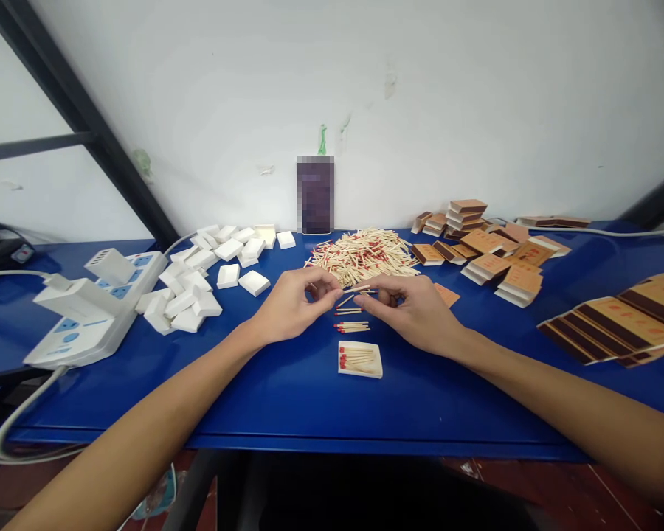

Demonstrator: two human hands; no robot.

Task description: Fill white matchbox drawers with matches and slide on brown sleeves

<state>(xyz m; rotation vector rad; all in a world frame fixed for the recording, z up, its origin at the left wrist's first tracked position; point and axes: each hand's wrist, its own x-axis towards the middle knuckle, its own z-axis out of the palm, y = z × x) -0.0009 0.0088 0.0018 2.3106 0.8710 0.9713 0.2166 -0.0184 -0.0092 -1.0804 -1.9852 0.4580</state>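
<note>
So both my hands are up around the middle of the frame, just in front of a big heap of matches (365,254) with red heads, all piled on the blue desk (288,413). My left hand (302,302) is pinching the left end of a small bunch, call it the held matches (358,288), between thumb and forefinger. My right hand (420,313) has its thumb and forefinger bent around the other end, other fingers curled in, but honestly I can't tell if it's actually gripping. Right below my fingertips there are a few loose matches (347,311), then a small row of matches (353,326) lying side by side, red heads to the left. Below that, a bit under the center of the frame, sits a shallow white tray (377,374) with some boxed matches (358,358) inside, heads left too. Left of my left hand is a jumble of white inner boxes (184,299), and further left a white power strip (125,295) with chargers in it. Orange-and-brown matchbox sleeves (484,243) are scattered and stacked right of the heap, and more flat-looking sleeves (614,324) overlap at the right edge. A dark pixelated rectangle (315,198) stands against the wall (476,110), upper center.
</note>
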